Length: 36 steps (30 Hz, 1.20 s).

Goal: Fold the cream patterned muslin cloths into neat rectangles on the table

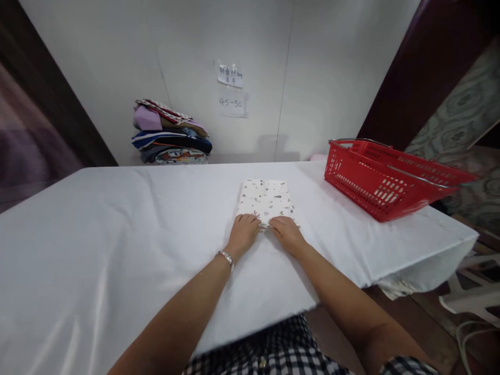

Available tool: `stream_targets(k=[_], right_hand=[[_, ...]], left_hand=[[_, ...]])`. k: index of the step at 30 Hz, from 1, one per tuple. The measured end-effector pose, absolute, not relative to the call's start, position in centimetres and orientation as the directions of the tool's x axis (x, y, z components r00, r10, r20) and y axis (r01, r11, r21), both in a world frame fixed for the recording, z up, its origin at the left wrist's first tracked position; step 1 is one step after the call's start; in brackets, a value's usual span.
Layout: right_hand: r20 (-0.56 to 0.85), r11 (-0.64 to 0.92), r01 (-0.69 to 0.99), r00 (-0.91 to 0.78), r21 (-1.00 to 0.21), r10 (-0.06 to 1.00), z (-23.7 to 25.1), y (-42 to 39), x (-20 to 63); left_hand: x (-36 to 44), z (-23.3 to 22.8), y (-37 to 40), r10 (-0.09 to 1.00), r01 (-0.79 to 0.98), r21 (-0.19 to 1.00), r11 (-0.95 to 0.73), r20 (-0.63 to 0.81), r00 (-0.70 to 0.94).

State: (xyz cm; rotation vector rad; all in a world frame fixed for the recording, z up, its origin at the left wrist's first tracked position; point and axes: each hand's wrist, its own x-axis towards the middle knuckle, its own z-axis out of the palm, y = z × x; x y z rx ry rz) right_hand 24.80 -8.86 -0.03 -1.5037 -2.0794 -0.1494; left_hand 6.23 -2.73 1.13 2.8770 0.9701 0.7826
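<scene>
A folded white cloth with a small scattered print lies flat on the white-covered table, straight in front of me. My left hand grips its near left edge, fingers curled over the top. At the near right edge my right hand holds the same cloth in the same way. Between my hands the layered front fold shows. The thumbs and the underside of the cloth are hidden. A bracelet circles my left wrist.
A red plastic basket with metal handles stands on the table's right side. Against the wall at the back left is a stack of folded fabrics. Handwritten paper signs hang on the wall. A white plastic stool stands below, right.
</scene>
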Motion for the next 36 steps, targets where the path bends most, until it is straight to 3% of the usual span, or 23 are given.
stream_targets(k=[8,11,14,18,21,27,36], right_hand=[[0.539,0.304,0.914,-0.118,-0.27,0.834,-0.4,-11.5,29.3],[0.585,0.315,0.854,-0.016,-0.414,0.811,-0.9,-11.7,30.0],[0.588,0.262,0.736,0.222,-0.624,0.778,-1.1,-11.6,30.4],[0.446,0.126,0.562,0.479,-0.817,0.756,-1.0,-11.5,30.9],[0.329,0.052,0.463,0.542,-0.885,0.773,-1.0,-11.3,30.7],[0.279,0.019,0.438,0.537,-0.899,0.796,-0.8,-10.7,29.6],[0.358,-0.037,0.644,0.472,-0.765,0.806,-0.6,-10.4,29.2]], left_hand=[[6.1,0.9,-2.5,0.575,0.564,0.179,-0.806,0.467,0.672],[5.9,0.8,-2.5,0.559,0.54,0.194,-0.819,0.483,0.674],[5.7,0.7,-2.5,0.542,0.517,0.203,-0.831,0.502,0.674],[5.7,0.6,-2.4,0.539,0.507,0.216,-0.835,0.51,0.67],[5.7,0.6,-2.3,0.537,0.498,0.227,-0.837,0.513,0.67],[5.8,0.6,-2.3,0.529,0.489,0.226,-0.843,0.515,0.675],[5.9,0.6,-2.3,0.535,0.491,0.232,-0.84,0.503,0.678]])
